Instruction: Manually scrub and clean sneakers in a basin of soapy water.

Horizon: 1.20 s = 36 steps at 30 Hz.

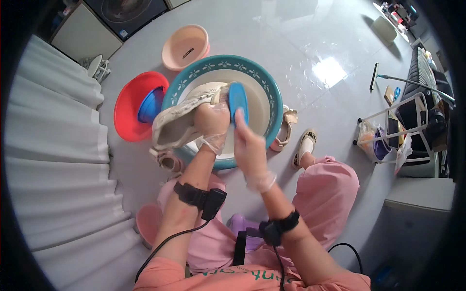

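My left hand (213, 122), in a clear plastic glove, grips a cream sneaker (174, 112) by its side. The shoe is tilted over the left part of a teal-rimmed basin (275, 83), with its opening toward me. In my right hand (249, 149), also gloved, is a blue scrubbing brush (239, 102). The brush touches or nearly touches the toe of the sneaker, and its bristles are mostly hidden. Whitish water (256, 112) lies in the basin. Something pale shows under the shoe, partly covered.
Left of the basin are a red basin (127, 109) and a blue bucket (151, 105). A peach basin (182, 42) stands behind. Other shoes (285, 127) sit close to the rim. A white rack (393, 120) is at right, a white curtain (62, 145) at left.
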### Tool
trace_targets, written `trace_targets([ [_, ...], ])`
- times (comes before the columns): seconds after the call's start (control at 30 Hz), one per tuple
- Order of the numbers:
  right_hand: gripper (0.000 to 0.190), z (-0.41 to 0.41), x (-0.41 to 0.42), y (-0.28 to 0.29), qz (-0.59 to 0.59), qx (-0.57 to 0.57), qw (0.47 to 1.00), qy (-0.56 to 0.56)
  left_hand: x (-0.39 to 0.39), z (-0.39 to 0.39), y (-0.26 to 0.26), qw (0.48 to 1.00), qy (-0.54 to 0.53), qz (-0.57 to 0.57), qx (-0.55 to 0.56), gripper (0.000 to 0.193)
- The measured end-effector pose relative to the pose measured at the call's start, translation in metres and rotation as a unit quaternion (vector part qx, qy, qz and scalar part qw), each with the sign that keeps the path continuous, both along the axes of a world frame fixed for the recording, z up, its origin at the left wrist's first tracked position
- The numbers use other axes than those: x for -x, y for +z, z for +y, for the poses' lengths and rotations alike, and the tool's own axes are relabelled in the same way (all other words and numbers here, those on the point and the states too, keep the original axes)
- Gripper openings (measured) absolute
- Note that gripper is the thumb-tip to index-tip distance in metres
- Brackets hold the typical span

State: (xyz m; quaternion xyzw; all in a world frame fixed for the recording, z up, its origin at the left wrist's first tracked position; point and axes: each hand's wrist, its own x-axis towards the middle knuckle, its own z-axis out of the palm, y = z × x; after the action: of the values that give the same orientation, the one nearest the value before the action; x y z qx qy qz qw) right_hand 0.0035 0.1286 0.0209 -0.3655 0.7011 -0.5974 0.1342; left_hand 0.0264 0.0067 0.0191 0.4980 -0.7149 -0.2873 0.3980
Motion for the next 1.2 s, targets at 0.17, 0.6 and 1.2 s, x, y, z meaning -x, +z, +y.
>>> trace_targets([
  [0.17, 0.041, -0.028, 0.02, 0.015, -0.016, -0.039, 0.999, 0.024, -0.003, -0.006, 0.001, 0.999, 0.04, -0.005, 0.008, 0.034],
  [0.6, 0.041, -0.02, 0.016, 0.023, -0.026, -0.08, 0.996, 0.026, -0.007, -0.011, -0.009, 1.0, 0.023, 0.009, -0.008, 0.031],
  [1.2, 0.04, 0.024, -0.01, -0.002, 0.088, -0.014, 0.996, 0.0, 0.002, -0.005, -0.003, 0.993, -0.025, 0.048, -0.109, 0.045],
])
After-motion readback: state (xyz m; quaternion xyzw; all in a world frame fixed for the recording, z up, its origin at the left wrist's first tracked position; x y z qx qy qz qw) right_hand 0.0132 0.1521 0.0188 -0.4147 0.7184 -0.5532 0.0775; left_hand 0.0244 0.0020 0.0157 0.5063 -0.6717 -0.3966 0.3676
